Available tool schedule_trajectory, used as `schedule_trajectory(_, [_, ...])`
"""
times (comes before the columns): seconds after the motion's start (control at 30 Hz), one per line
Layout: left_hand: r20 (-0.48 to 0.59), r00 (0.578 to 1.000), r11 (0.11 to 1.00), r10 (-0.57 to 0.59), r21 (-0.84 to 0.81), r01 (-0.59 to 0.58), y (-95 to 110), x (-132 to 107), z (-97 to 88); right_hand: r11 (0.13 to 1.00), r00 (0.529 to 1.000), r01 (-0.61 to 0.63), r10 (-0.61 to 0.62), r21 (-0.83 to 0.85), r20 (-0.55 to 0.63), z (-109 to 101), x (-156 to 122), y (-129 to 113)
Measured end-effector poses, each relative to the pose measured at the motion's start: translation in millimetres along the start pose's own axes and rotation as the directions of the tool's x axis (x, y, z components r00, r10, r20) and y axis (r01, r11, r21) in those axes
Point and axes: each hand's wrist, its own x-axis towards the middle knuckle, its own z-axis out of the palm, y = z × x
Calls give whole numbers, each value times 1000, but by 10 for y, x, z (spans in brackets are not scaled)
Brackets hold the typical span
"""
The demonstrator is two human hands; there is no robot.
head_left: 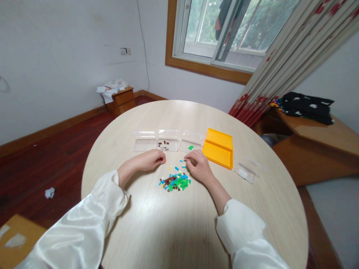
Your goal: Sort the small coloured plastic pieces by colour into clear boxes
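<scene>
A loose pile of small building bricks [176, 182] in green, blue, brown and yellow lies on the round table. My left hand [153, 160] is closed beyond the pile's left side, fingers curled in, just in front of the clear boxes; whatever it may hold is hidden. To the right of the pile, my right hand [198, 166] has its fingers bent together in a pinch, and its grip is too small to make out. A few blue bricks [177, 169] lie between the hands. Brown bricks sit in the middle clear box [177, 145], green ones in the right clear box [183, 148].
Left of these stands another clear box [136, 145]. A yellow case [232, 161] lies unfolded right of the boxes, with a smaller clear box [254, 178] beyond it. The pale round table [157, 231] fills the middle. Folded black cloth [307, 106] rests on a side desk.
</scene>
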Motion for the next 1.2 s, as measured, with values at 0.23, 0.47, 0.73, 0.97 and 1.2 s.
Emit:
schedule_trajectory(0.23, [-43,999,1000,-1,7,1,-25,8,10,1000,1000,-8,8,11,-2,1,2,1])
schedule_trajectory(0.47, [-62,998,1000,-29,7,29,-45,6,20,1000,1000,6,-6,0,-4,5,-9,13])
schedule_trajectory(0.73, [-96,993,998,-63,3,64,82,-17,-72,1000,1000,-2,2,5,2,-3,0,-3])
schedule_trajectory(0.97, [-110,991,997,-71,-6,71,121,-22,-88,1000,1000,3,-3,7,-1,4,-8,6])
schedule_trajectory(1.2, [-117,990,997,-74,-16,72,138,-27,-100,1000,1000,-2,2,10,8,11,-9,6])
